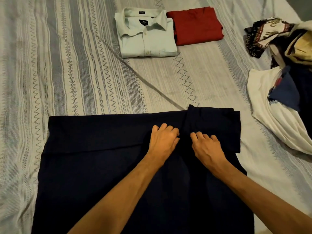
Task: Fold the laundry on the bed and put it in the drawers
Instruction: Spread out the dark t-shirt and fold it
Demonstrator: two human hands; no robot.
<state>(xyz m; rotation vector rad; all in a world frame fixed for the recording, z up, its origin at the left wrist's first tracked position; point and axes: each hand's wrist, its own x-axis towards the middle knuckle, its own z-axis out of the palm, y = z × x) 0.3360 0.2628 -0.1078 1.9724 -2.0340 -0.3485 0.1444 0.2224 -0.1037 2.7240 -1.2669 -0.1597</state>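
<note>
A dark navy garment (101, 166) lies spread flat across the lower middle of the frame on the striped bed (59, 65), laid out so it can be folded; a flap at its upper right is already turned in. The left hand (163, 140) and right hand (205, 145) rest side by side on the cloth near that flap. Each grip is half curled, fingertips pressing into the fabric; whether they pinch a fold I cannot tell. At the upper middle, a folded white shirt (146, 38) and folded red garment (195, 25) sit touching, probably awaiting the drawers. An unfolded pile (283, 78) waits at the right edge.
</note>
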